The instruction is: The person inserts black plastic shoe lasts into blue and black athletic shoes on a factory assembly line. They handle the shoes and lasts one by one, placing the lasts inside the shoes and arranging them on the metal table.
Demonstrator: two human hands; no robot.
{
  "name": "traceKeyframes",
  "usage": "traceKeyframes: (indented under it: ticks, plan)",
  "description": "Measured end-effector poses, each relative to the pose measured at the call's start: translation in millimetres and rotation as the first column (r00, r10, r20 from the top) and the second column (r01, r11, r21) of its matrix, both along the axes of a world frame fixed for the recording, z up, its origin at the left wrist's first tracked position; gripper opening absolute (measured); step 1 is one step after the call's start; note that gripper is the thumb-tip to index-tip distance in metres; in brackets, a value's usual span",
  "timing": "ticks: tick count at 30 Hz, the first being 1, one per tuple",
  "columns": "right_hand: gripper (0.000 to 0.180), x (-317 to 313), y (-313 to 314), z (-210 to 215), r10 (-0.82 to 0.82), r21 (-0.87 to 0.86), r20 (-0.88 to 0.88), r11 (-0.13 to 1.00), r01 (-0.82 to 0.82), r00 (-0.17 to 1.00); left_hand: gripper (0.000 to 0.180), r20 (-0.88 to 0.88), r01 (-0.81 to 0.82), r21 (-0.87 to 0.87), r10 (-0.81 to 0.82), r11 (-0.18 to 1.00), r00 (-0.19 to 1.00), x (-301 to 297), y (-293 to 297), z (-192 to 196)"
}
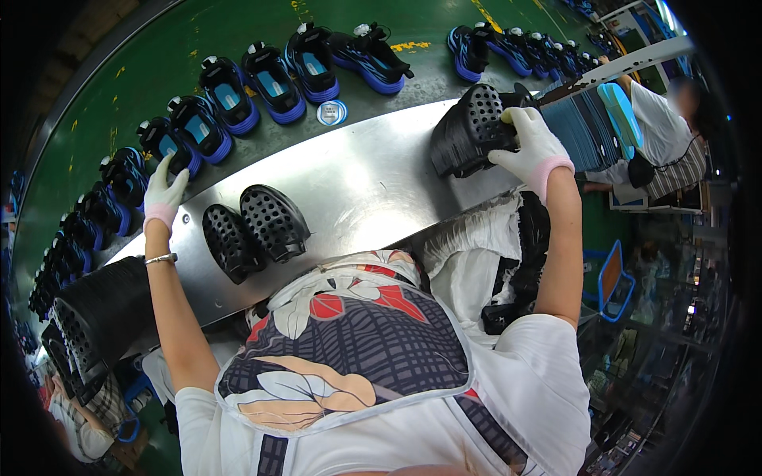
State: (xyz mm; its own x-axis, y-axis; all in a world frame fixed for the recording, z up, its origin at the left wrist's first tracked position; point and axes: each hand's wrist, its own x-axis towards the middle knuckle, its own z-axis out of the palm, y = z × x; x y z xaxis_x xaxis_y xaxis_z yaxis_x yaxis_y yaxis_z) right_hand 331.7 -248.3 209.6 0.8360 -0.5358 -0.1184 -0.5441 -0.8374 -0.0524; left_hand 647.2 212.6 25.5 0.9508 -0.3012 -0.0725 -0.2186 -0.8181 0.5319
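Note:
My left hand (163, 193), in a white glove with a pink cuff, reaches to the near side of a black sneaker with a blue-purple sole (168, 145). Its thumb and fingers are apart at the heel; whether they touch it I cannot tell. At the right, my gloved right hand (533, 144) closes with thumb and fingers on the end of a stack of black perforated shoe inserts (468, 131). How many pieces it grips is hidden. Two loose inserts, a left one (230, 242) and a right one (272, 222), lie side by side on the metal ledge before me.
Black-and-blue sneakers (270, 82) line the green belt (238, 24) beyond the steel ledge (357, 170). A round blue-white disc (332, 113) lies among them. Another insert stack (103, 317) stands at left. At right are blue-grey insoles (583, 127) and a co-worker (667, 127).

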Motion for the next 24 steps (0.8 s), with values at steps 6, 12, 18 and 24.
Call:
traceKeyframes:
  ticks: [6,12,18,24]
  plan:
    - [0.053,-9,13,27,0.01,-0.014,0.036,1.0,-0.009,0.999,0.055,0.178,0.025,-0.096,-0.008,0.995,0.984,-2,16,0]
    - [0.054,15,73,58,0.213,0.012,0.267,0.974,-0.225,0.94,0.048,0.168,0.011,-0.463,0.076,0.886,0.983,-27,-2,44]
    - [0.05,102,172,17,0.559,0.278,0.469,0.641,-0.715,0.684,0.05,-0.299,-0.107,-0.908,-0.449,0.404,0.842,-93,-77,103]
    - [0.054,160,241,-7,0.6,0.537,0.445,0.415,-0.735,0.664,0.044,-0.447,-0.52,-0.854,-0.504,-0.005,0.739,-97,-47,100]
